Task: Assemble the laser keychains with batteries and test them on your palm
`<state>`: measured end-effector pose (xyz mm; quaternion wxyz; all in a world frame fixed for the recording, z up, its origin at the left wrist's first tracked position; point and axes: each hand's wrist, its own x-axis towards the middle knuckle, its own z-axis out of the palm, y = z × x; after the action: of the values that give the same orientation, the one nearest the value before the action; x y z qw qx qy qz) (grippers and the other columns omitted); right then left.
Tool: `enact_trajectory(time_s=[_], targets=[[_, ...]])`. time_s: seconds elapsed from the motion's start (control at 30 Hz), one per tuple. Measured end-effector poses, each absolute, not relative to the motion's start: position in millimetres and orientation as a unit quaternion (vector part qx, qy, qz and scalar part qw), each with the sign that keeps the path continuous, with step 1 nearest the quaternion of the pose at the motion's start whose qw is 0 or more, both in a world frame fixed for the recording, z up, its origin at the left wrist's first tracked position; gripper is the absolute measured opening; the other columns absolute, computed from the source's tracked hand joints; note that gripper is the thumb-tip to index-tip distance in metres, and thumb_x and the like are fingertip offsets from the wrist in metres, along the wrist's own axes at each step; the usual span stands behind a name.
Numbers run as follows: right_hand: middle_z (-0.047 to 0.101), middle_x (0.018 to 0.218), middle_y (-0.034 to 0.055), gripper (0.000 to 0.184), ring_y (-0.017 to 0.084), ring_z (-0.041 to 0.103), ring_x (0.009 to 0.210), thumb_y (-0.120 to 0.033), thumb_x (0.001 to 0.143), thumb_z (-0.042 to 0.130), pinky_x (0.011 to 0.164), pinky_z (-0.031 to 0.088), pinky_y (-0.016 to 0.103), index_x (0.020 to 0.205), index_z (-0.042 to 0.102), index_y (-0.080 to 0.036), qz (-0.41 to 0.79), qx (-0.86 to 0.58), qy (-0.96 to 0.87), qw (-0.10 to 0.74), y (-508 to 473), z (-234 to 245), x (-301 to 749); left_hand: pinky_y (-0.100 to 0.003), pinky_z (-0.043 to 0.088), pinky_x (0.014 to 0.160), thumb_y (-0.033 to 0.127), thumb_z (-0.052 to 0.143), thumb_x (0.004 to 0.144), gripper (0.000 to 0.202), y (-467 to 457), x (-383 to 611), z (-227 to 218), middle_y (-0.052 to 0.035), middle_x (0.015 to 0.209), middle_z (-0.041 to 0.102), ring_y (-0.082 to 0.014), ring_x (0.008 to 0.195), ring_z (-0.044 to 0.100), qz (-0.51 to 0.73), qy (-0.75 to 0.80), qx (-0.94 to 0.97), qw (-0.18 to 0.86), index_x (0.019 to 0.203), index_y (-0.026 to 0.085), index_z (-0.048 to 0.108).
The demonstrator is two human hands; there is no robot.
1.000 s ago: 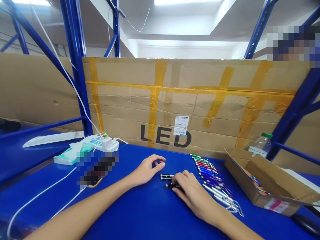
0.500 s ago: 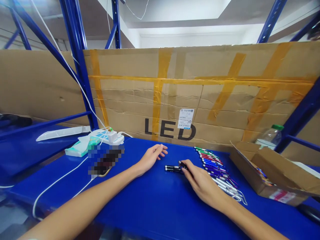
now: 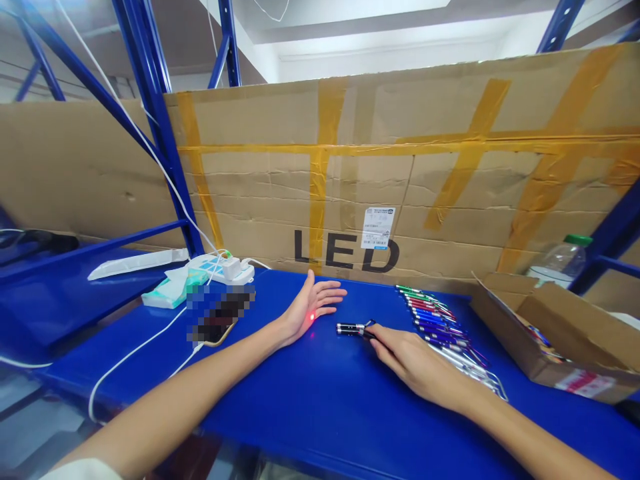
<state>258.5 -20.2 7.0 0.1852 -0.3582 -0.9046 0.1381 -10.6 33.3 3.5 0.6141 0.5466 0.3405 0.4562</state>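
A small black light pen (image 3: pixel 351 328) lay on the blue table (image 3: pixel 310 407), pointing left. The right hand (image 3: pixel 415 360) pinched its back end with closed fingers (image 3: pixel 376 333). A red dot glowed on the left hand (image 3: pixel 309 308), which rested open with its palm toward the pen. A row of colored pens (image 3: pixel 435 327) lay just right, beside a cardboard box (image 3: pixel 545 333).

We see the right hand (image 3: pixel 415 360) pinching a small black pointer (image 3: pixel 353 328) on the blue table (image 3: pixel 310 407), its red dot (image 3: pixel 311 316) lighting the open left hand (image 3: pixel 310 307); coloured pens (image 3: pixel 440 330) lie in a row just right
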Motion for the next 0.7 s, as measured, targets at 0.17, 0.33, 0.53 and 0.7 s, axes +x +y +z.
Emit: enact_trajectory(time_s=[0.17, 0.33, 0.53, 0.7], targets=[[0.077, 0.105, 0.0069, 0.027, 0.023, 0.074, 0.089, -0.036, 0.118, 0.036, 0.080, 0.054, 0.035, 0.114, 0.061, -0.026, 0.125, -0.359, -0.904, 0.196, -20.7, 7.1, 260.5, -0.051, 0.043, 0.125, 0.085, 0.018, 0.103, 0.086, 32.4, -12.4, 5.6, -0.0117, 0.152, 0.068, -0.0310, 0.145, 0.060, 0.451, 0.318, 0.540, 0.636, 0.139, 0.025, 0.067], [0.077, 0.102, 0.0077, 0.028, 0.023, 0.074, 0.086, -0.034, 0.118, 0.036, 0.078, 0.054, 0.034, 0.113, 0.062, -0.025, 0.105, -0.360, -0.906, 0.198, -21.1, 7.5, 261.4, -0.049, 0.046, 0.123, 0.088, 0.010, 0.100, 0.095, 30.6, -11.6, 8.6, -0.0124, 0.156, 0.065, -0.0313, 0.147, 0.058, 0.436, 0.334, 0.557, 0.623, 0.144, 0.024, 0.064], [0.076, 0.097, 0.0064, 0.033, 0.023, 0.070, 0.081, -0.039, 0.118, 0.032, 0.076, 0.051, 0.035, 0.114, 0.061, -0.025, 0.116, -0.357, -0.907, 0.191, -20.7, 8.9, 262.4, -0.048, 0.044, 0.123, 0.088, 0.017, 0.101, 0.094, 30.3, -10.5, 8.3, -0.0163, 0.158, 0.063, -0.0327, 0.146, 0.058, 0.441, 0.325, 0.536, 0.642, 0.146, 0.020, 0.062], [0.076, 0.103, 0.0079, 0.032, 0.025, 0.073, 0.089, -0.041, 0.118, 0.034, 0.081, 0.053, 0.037, 0.117, 0.062, -0.025, 0.131, -0.356, -0.905, 0.193, -20.5, 8.6, 263.1, -0.051, 0.040, 0.124, 0.085, 0.027, 0.103, 0.088, 31.6, -12.1, 6.1, -0.0187, 0.155, 0.064, -0.0354, 0.145, 0.057, 0.460, 0.301, 0.507, 0.664, 0.144, 0.016, 0.064]])
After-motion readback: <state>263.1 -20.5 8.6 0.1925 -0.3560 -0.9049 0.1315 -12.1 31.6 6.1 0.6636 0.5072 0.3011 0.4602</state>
